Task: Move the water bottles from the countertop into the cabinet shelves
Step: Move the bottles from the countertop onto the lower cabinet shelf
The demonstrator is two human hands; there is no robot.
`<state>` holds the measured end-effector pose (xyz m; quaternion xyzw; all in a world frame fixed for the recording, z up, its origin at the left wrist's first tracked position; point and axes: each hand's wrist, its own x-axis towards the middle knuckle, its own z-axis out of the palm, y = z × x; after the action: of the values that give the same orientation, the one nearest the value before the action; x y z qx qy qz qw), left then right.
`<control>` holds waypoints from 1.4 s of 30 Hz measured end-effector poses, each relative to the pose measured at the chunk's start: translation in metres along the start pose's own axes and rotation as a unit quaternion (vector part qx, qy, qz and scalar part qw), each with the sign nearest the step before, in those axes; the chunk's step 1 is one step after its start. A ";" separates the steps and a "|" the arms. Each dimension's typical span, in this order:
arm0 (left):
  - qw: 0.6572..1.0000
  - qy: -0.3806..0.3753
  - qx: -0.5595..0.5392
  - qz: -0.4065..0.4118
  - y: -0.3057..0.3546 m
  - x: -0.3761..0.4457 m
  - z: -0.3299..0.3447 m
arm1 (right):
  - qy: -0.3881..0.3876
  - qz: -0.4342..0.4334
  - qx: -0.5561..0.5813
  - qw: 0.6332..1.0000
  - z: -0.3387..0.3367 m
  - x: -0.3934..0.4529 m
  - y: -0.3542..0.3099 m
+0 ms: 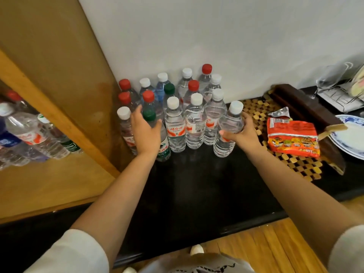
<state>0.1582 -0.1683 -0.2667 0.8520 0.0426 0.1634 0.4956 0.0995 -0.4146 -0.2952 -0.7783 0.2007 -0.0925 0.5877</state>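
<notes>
Left hand: I see my left hand (145,133) wrapped round the green-capped bottle (155,133) at the front left of the cluster, fingers curled on its shoulder just under the cap.
Right hand: my right hand (241,133) grips the white-capped bottle (228,131) standing apart at the right end of the group, thumb across its front, fingers round the far side.
Bottle under right hand: upright, base on the black countertop (193,190), just beside the front row.
Bottle cluster: I count many water bottles (185,107) packed upright against the white wall (197,36), with red, white and green caps; the front row of white caps carries red-and-white labels.
Cabinet: on my left, the wooden cabinet shelf (49,180) already holds several bottles (33,134).
Right of the bottles: a red snack packet (291,138) lies on a woven mat (303,164), near a blue-and-white plate (350,138).
Sleeves: both my forearms reach forward out of pale sleeves (78,251).
</notes>
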 end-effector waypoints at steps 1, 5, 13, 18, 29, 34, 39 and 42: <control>1.000 -0.007 0.012 0.000 -0.002 0.001 0.001 | -0.013 0.008 0.003 1.000 0.000 0.002 0.000; 0.999 -0.036 -0.003 -0.013 -0.004 0.000 0.003 | -0.025 0.010 -0.016 1.000 0.002 0.005 0.003; 0.989 -0.082 0.102 0.066 -0.006 -0.012 -0.009 | -0.050 -0.031 -0.104 0.993 -0.006 0.001 0.007; 0.980 -0.145 0.110 0.086 -0.007 -0.019 -0.028 | -0.070 -0.028 -0.127 0.989 -0.004 -0.012 0.011; 0.959 -0.231 0.130 0.099 -0.008 -0.055 -0.069 | -0.180 -0.048 -0.156 0.970 0.020 -0.055 0.009; 0.945 -0.290 0.104 0.106 -0.012 -0.065 -0.093 | -0.243 -0.089 -0.167 0.951 0.043 -0.080 0.002; 0.939 -0.320 0.090 0.090 -0.019 -0.078 -0.119 | -0.250 -0.108 -0.176 0.946 0.067 -0.104 -0.003; 0.934 -0.338 0.084 0.076 -0.025 -0.083 -0.135 | -0.256 -0.121 -0.180 0.942 0.081 -0.118 -0.005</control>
<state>0.0390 -0.0635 -0.2463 0.8959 -0.1783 -0.1012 0.3940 0.0245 -0.2926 -0.3031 -0.8871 -0.0388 0.0766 0.4536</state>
